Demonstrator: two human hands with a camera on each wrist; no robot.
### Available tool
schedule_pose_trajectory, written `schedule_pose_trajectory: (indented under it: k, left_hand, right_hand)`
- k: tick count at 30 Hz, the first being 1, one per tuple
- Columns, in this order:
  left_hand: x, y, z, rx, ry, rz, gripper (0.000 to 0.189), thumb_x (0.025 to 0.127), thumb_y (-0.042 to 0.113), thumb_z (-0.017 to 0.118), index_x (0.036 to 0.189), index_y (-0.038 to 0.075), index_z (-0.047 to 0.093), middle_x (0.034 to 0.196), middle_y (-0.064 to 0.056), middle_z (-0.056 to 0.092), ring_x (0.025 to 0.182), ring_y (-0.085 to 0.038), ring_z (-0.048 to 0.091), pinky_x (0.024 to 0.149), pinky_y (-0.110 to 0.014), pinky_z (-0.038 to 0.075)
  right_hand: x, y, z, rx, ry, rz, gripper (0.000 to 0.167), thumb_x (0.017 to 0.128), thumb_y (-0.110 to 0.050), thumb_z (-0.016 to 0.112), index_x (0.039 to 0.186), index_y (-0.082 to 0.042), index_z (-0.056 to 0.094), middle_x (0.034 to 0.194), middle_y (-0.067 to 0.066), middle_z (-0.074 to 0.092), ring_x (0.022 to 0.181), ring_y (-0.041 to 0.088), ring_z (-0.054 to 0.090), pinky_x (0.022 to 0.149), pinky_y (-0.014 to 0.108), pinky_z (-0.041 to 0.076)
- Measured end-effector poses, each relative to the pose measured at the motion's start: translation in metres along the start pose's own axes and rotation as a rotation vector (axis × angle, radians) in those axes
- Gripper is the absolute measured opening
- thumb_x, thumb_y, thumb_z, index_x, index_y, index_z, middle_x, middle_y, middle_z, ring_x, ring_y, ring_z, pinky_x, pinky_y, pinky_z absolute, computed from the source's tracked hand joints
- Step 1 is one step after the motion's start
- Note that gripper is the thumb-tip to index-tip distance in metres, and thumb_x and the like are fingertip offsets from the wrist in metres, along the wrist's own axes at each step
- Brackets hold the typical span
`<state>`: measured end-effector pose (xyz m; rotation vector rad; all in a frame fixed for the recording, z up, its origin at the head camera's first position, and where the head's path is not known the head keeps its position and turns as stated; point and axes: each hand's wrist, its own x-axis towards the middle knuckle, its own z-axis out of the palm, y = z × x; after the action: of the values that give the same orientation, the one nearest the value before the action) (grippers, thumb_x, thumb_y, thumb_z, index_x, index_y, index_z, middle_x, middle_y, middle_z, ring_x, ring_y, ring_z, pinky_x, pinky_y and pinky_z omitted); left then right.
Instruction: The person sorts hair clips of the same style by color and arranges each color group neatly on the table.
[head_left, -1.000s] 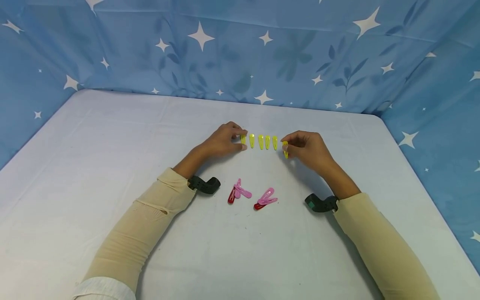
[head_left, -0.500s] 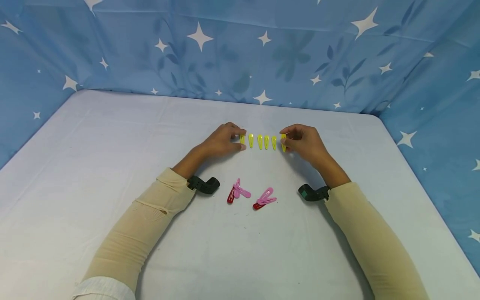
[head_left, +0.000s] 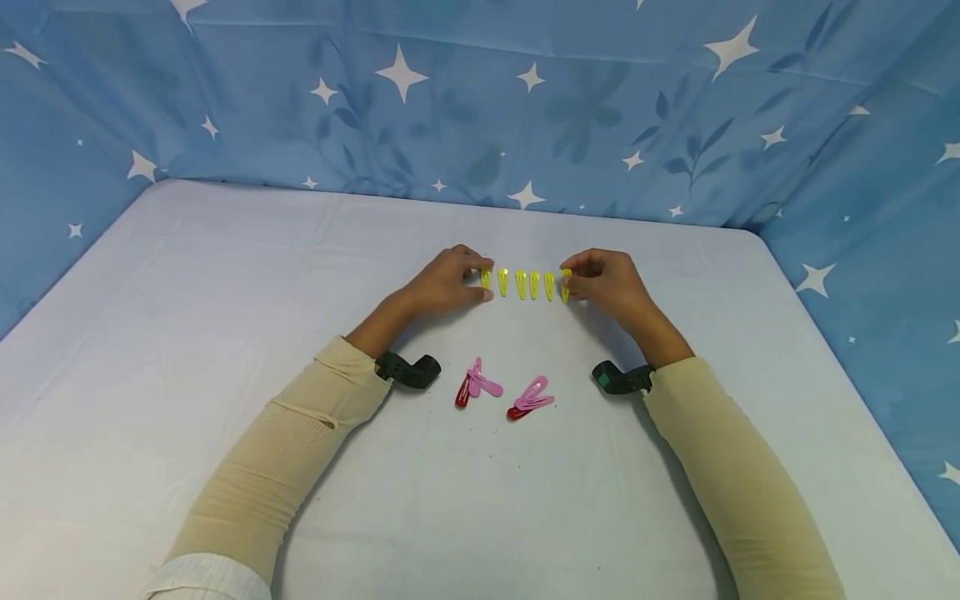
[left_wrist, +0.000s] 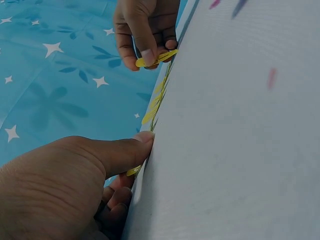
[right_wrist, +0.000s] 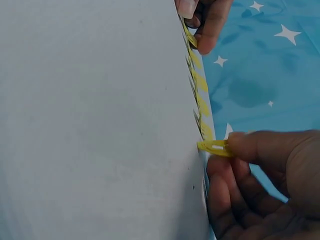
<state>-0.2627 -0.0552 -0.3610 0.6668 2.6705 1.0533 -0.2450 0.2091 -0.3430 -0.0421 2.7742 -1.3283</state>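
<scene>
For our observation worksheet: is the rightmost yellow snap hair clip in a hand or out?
In: the right wrist view shows the right hand pinching the yellow snap hair clip.

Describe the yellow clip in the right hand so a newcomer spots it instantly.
On the white table, toward the far edge, runs a row of yellow clips. Go to its right end, where the right hand is. The target clip is pinched there, unlike the four untouched ones in the middle.
</scene>
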Motion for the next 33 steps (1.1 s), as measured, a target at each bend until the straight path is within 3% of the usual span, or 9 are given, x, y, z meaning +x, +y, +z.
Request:
schedule_pose_trajectory:
  k: [6, 19, 28, 33]
  left_hand:
    - [-0.0003, 0.0010, -0.0004, 0.003, -0.001, -0.003, 0.053, 0.092, 0.021, 0.069, 0.142, 0.010, 0.054, 0.139, -0.013, 0.051, 0.117, -0.024, 0.052, 0.102, -0.038, 0.045]
    - [0.0003, 0.0000, 0.0008, 0.013, -0.001, -0.001, 0.052, 0.092, 0.022, 0.069, 0.141, 0.012, 0.055, 0.139, -0.013, 0.050, 0.115, -0.024, 0.052, 0.099, -0.038, 0.045]
    - [0.0002, -0.0004, -0.0002, 0.020, 0.004, 0.019, 0.056, 0.091, 0.023, 0.070, 0.143, 0.012, 0.054, 0.137, -0.012, 0.053, 0.116, -0.025, 0.052, 0.099, -0.039, 0.045]
    - [-0.0005, -0.0002, -0.0012, 0.018, 0.005, 0.015, 0.057, 0.091, 0.023, 0.070, 0.144, 0.013, 0.053, 0.136, -0.012, 0.053, 0.115, -0.025, 0.052, 0.099, -0.039, 0.045]
  right_hand:
    - [0.0011, 0.0003, 0.0021, -0.097, 0.035, 0.019, 0.024, 0.091, -0.012, 0.069, 0.113, -0.004, 0.070, 0.101, 0.013, 0.063, 0.087, 0.021, 0.054, 0.066, 0.025, 0.046]
    - [0.0086, -0.0029, 0.0028, -0.250, -0.008, 0.076, 0.028, 0.092, -0.017, 0.066, 0.117, -0.005, 0.069, 0.102, 0.012, 0.062, 0.089, 0.023, 0.054, 0.069, 0.029, 0.043]
    - [0.0078, -0.0075, 0.0029, -0.244, -0.020, 0.130, 0.042, 0.093, -0.024, 0.066, 0.131, -0.007, 0.060, 0.108, 0.014, 0.061, 0.089, 0.024, 0.058, 0.074, 0.033, 0.046]
    - [0.0064, -0.0079, 0.0029, -0.231, -0.014, 0.126, 0.041, 0.094, -0.024, 0.065, 0.131, -0.007, 0.060, 0.108, 0.014, 0.060, 0.087, 0.024, 0.057, 0.073, 0.032, 0.045]
